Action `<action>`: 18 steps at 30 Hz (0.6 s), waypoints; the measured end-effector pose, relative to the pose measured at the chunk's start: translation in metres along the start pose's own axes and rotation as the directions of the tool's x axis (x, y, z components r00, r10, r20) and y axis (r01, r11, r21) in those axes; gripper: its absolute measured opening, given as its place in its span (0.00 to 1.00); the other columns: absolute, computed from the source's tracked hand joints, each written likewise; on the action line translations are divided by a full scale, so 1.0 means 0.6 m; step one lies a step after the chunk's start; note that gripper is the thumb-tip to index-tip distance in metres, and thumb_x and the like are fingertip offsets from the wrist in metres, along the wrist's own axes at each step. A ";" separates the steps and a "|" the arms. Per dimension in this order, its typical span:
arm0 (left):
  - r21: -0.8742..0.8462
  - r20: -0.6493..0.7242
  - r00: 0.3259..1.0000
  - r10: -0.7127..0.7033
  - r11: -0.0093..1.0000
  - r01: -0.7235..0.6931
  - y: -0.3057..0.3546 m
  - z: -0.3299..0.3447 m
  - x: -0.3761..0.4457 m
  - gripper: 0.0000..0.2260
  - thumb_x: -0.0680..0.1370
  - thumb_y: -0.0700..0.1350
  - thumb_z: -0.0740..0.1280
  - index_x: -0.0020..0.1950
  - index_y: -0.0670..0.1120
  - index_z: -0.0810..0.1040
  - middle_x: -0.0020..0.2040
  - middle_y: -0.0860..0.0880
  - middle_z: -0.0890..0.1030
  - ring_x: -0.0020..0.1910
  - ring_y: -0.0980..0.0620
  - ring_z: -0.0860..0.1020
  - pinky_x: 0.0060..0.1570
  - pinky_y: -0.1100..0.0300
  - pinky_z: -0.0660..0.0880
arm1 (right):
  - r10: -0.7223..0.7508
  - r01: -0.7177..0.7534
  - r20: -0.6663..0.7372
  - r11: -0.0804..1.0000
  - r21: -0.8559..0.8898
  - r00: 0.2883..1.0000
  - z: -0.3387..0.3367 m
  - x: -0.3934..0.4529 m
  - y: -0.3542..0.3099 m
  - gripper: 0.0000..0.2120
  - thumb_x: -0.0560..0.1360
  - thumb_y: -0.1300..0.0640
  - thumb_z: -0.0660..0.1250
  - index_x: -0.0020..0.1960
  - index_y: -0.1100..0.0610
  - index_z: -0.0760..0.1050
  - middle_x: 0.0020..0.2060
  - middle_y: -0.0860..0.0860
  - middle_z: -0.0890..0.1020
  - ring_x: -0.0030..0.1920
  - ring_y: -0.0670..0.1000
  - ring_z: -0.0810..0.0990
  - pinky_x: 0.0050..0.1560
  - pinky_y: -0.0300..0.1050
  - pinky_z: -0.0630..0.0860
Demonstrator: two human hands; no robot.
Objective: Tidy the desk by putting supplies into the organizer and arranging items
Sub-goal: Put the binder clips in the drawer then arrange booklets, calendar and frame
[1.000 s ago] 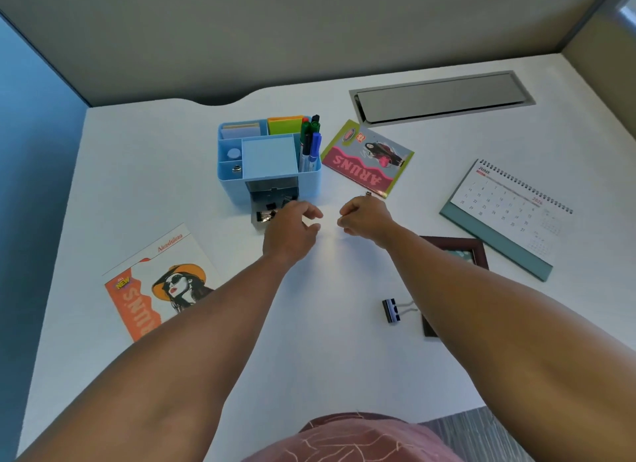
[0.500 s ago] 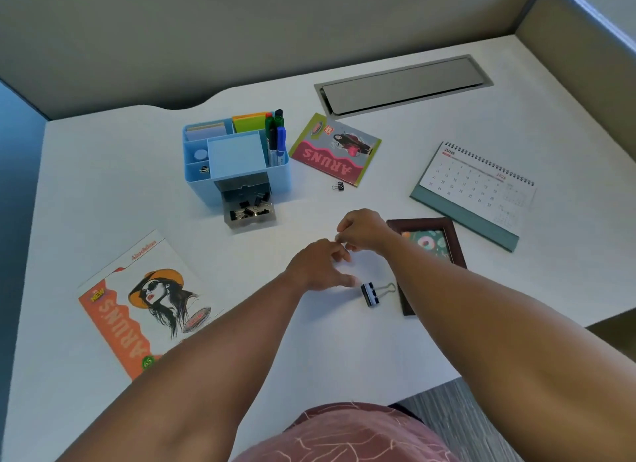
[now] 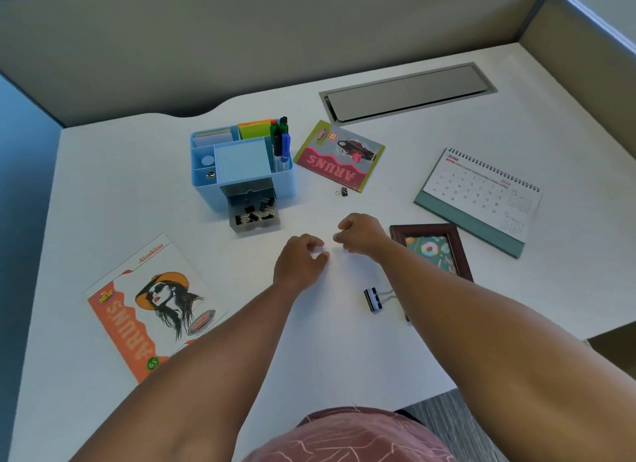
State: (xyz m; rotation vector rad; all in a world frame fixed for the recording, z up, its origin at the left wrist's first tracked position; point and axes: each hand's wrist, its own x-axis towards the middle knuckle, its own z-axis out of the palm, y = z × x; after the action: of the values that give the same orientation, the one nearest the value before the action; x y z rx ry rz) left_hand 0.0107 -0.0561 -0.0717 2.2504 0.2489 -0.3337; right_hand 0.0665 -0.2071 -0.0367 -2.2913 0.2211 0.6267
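Note:
The blue organizer [image 3: 206, 189] stands at the back of the white desk [image 3: 103, 186], with markers and sticky notes in it. Its grey drawer [image 3: 254, 220] is pulled open and holds several black binder clips. A small black clip [image 3: 341, 191] lies beside the green-and-pink booklet [image 3: 340, 155]. A large binder clip [image 3: 373, 299] lies under my right forearm. My left hand [image 3: 299, 258] hovers over bare desk, its fingers loosely curled and holding nothing I can see. My right hand [image 3: 361, 236] is close beside it, curled into a loose fist with nothing visible in it.
An orange booklet [image 3: 151, 306] lies at the near left. A dark wooden photo frame [image 3: 461, 251] lies flat right of my right hand, and a desk calendar [image 3: 481, 196] stands beyond it. A grey cable hatch [image 3: 406, 91] is set into the desk's back.
Both hands drew back from the open drawer toward me. The small clip seen at my right hand's fingers now lies by the green-and-pink booklet. My left hand moved off from the large clip.

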 end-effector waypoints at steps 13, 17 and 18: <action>0.041 -0.486 0.808 -0.334 0.915 0.402 -0.056 -0.061 0.026 0.26 0.75 0.56 0.70 0.67 0.43 0.71 0.65 0.43 0.70 0.66 0.42 0.67 0.62 0.47 0.68 | -0.121 0.082 -0.180 0.974 -0.210 0.976 0.000 0.064 -0.044 0.27 0.73 0.66 0.62 0.72 0.59 0.67 0.70 0.55 0.67 0.70 0.56 0.67 0.67 0.48 0.68; 0.077 -0.562 0.782 -0.271 0.924 0.375 -0.081 -0.062 0.019 0.40 0.70 0.63 0.72 0.72 0.39 0.66 0.72 0.41 0.67 0.73 0.41 0.63 0.71 0.47 0.61 | -0.173 0.115 -0.165 0.943 -0.312 0.971 0.006 0.076 -0.048 0.27 0.73 0.67 0.63 0.72 0.61 0.65 0.71 0.56 0.65 0.70 0.58 0.64 0.66 0.51 0.69; 0.087 -0.560 0.785 -0.267 0.923 0.376 -0.087 -0.061 0.017 0.43 0.70 0.65 0.72 0.74 0.39 0.64 0.75 0.41 0.64 0.75 0.42 0.60 0.74 0.47 0.57 | -0.180 0.118 -0.171 0.939 -0.324 0.969 0.008 0.078 -0.050 0.27 0.73 0.67 0.63 0.72 0.60 0.65 0.71 0.56 0.65 0.70 0.58 0.64 0.66 0.52 0.69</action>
State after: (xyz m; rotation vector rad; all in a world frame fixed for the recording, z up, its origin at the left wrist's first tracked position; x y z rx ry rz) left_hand 0.0113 0.0060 -0.0893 2.4537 0.9499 0.1241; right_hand 0.1150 -0.1812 -0.0445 -2.6494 0.0400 0.3739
